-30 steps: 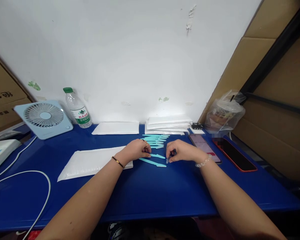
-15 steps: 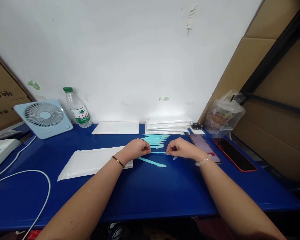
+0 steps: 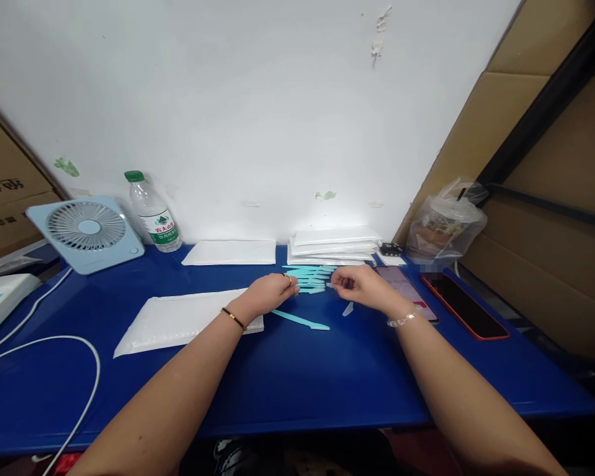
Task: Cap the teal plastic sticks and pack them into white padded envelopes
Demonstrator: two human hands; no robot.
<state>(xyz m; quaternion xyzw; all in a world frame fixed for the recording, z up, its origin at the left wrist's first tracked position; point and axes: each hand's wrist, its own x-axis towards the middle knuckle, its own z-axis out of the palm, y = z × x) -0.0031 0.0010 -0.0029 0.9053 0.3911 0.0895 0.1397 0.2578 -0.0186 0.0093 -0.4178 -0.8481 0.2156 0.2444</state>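
Several turquoise eyebrow razors (image 3: 310,272) lie side by side in a row at the middle of the table. My left hand (image 3: 272,292) is at the row's left end, thumb and fingers pinched on the handle of the nearest razor (image 3: 311,290). Just right of the row, my right hand (image 3: 359,287) is closed, with a small translucent blade cap (image 3: 330,285) showing at its fingertips. Another clear cap (image 3: 348,309) lies loose below that hand. One separate razor (image 3: 302,320) rests at a slant nearer me, its handle end hidden behind my left hand.
A white padded mailer (image 3: 178,320) lies under my left forearm. Further white packets (image 3: 231,252) and a stack of them (image 3: 334,244) are by the wall. Two phones (image 3: 463,307) (image 3: 409,291), a bagged drink (image 3: 439,225), a bottle (image 3: 153,215) and a fan (image 3: 85,231) stand around.
Both hands have moved slightly away from me, up to the row. The razor that was stretched between them is now beside the others, and the loose cap is fully uncovered.
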